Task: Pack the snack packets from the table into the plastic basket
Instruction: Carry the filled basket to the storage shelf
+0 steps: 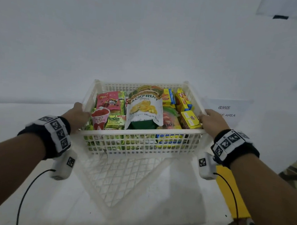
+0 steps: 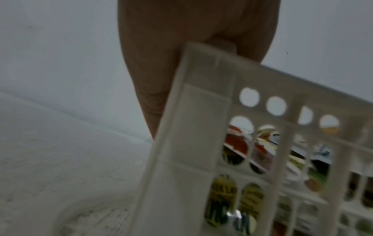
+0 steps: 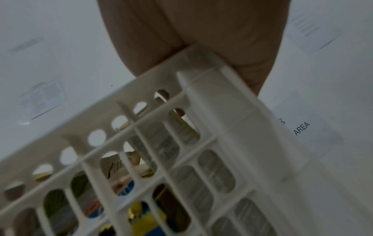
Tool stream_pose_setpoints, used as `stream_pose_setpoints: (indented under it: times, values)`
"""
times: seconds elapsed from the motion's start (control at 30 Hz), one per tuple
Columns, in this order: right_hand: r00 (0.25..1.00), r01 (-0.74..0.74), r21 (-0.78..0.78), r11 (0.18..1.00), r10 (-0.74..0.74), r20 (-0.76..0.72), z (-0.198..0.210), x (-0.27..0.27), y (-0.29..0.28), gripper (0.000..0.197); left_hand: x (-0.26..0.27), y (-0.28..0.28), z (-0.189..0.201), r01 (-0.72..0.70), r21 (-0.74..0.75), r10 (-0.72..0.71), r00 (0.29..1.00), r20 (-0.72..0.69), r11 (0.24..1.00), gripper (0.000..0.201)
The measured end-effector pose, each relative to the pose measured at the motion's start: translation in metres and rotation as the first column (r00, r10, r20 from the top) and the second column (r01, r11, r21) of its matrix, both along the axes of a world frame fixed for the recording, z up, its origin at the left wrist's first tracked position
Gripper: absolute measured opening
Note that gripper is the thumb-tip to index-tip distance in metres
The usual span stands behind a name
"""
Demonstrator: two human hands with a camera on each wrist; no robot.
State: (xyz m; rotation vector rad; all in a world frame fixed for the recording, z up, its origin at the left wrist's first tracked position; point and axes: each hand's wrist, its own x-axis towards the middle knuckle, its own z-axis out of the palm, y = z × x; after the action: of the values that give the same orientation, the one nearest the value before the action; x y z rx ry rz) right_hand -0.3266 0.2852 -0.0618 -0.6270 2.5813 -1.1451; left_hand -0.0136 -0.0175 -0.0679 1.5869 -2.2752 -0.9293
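While each hand's grip, left (image 1: pixel 78 112) and right (image 1: pixel 211 119), holds its rim, the basket (image 1: pixel 141 136) brims with snack packets (image 1: pixel 145 108).

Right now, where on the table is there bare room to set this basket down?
Bare table lies under and in front of the basket, between both hands. The basket itself is crammed with snack packets.

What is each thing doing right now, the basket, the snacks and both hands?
plastic basket: held up above the table, full.
snack packets: packed inside the basket.
jackfruit chips bag: lying on top.
left hand: grips the basket's left rim.
right hand: grips the right rim.
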Motion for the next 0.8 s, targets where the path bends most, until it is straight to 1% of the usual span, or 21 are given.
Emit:
stream_pose_setpoints:
  times: [0.1,0.17,0.23,0.33,0.4,0.57,0.67,0.8]
  values:
    - [1.000,0.007,-0.035,0.999,-0.008,-0.020,-0.003,-0.002,0.001,0.028,-0.002,0.002,-0.005,0.004,-0.058,-0.005,1.000,-0.011,0.998,0.040]
    - [1.000,0.011,-0.055,0.998,-0.012,-0.013,-0.005,-0.004,0.001,0.024,0.000,-0.001,-0.006,0.014,-0.078,-0.016,1.000,-0.020,0.997,0.038]
    - [1.000,0.006,-0.065,0.998,-0.007,-0.013,-0.005,-0.003,0.001,0.026,0.003,-0.003,-0.008,0.014,-0.099,-0.020,0.998,-0.059,0.995,0.036]
    - [1.000,0.009,-0.061,0.998,-0.010,-0.012,-0.007,-0.005,0.001,0.034,0.006,0.002,-0.008,0.012,-0.135,-0.029,0.991,-0.131,0.991,0.031]
    - [1.000,0.000,-0.057,0.998,-0.002,-0.025,-0.007,-0.006,0.001,0.029,0.006,0.004,-0.006,0.014,-0.153,-0.036,0.989,-0.141,0.988,0.031]
    - [0.998,-0.013,-0.015,1.000,0.012,-0.068,-0.006,-0.010,-0.001,0.022,0.006,0.005,0.000,-0.002,-0.143,-0.017,0.991,-0.130,0.990,0.029]
    - [0.996,-0.007,0.003,1.000,0.007,-0.085,-0.005,-0.010,-0.002,0.023,0.006,0.006,0.005,-0.006,-0.142,-0.014,0.991,-0.134,0.990,0.028]
    - [0.993,-0.008,0.006,1.000,0.009,-0.117,-0.002,0.001,-0.008,0.025,0.020,-0.004,0.006,-0.003,-0.121,-0.014,0.990,-0.138,0.993,0.026]
